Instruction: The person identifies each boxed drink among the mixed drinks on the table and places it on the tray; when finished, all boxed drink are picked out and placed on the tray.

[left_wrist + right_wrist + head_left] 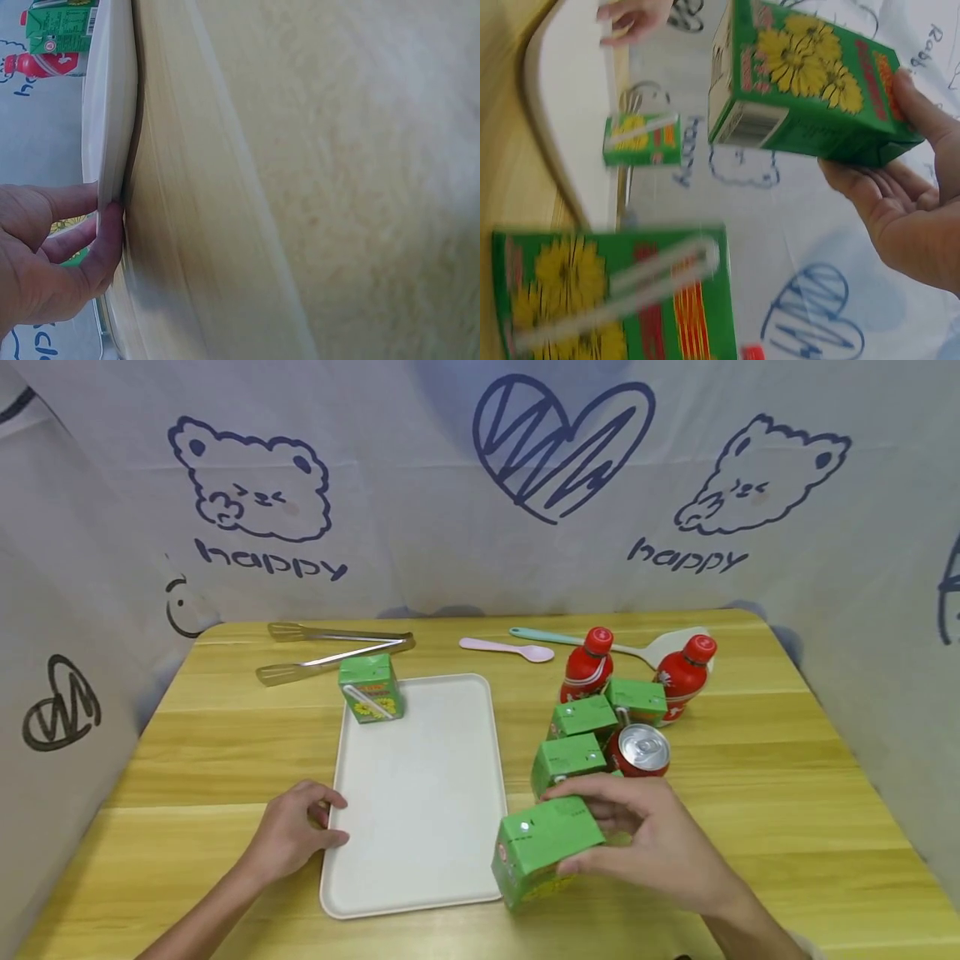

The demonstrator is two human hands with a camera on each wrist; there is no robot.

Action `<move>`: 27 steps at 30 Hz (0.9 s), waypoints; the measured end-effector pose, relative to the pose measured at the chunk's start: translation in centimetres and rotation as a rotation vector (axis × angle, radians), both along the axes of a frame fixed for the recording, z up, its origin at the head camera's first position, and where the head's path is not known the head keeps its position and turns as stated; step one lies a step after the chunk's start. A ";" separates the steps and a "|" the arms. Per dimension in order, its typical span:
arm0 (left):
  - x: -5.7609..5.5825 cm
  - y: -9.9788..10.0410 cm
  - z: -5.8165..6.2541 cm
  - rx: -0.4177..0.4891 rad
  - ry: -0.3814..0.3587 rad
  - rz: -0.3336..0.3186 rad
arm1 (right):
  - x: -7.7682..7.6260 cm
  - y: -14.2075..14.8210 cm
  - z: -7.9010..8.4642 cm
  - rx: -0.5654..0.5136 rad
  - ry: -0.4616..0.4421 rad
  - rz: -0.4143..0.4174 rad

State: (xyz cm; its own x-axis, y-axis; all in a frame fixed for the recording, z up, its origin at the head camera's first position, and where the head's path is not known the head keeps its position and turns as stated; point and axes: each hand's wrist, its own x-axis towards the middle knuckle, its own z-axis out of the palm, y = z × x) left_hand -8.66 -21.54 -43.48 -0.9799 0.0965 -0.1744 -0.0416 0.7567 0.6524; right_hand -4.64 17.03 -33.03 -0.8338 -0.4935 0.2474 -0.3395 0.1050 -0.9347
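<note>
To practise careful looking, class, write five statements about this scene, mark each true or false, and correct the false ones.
1. The right hand holds a green carton. True.
2. The left hand grips the tongs. False: the left hand pinches the tray by its edge.
3. The can stands on the tray. False: the can stands right of the tray, on the table.
4. A pink spoon lies farther back than the tray. True.
5. Both bottles have red caps. True.

Metal tongs (348,654) — pink spoon (507,647) near spatula (666,647)
</note>
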 end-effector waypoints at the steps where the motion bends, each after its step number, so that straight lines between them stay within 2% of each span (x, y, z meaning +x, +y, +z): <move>1: 0.0 0.0 0.0 0.000 0.000 0.000 | 0.0 -0.6 0.0 -0.010 -0.012 0.001; 6: -0.1 -0.2 0.1 -0.018 0.003 -0.001 | -0.3 -3.8 -0.1 -0.058 -0.118 -0.032; 11: -0.1 -0.1 0.0 -0.024 0.007 -0.003 | -1.5 -6.7 -0.9 -0.060 -0.217 -0.110; 16: -0.1 0.0 0.0 -0.021 0.006 0.001 | -3.1 -9.3 -1.9 -0.071 -0.225 -0.121; 21: -0.1 0.2 0.0 -0.027 0.003 0.008 | -4.0 -11.6 -2.5 -0.074 -0.240 -0.136; 27: -0.1 0.2 -0.1 -0.031 0.005 0.008 | -5.3 -13.6 -3.7 -0.056 -0.164 -0.183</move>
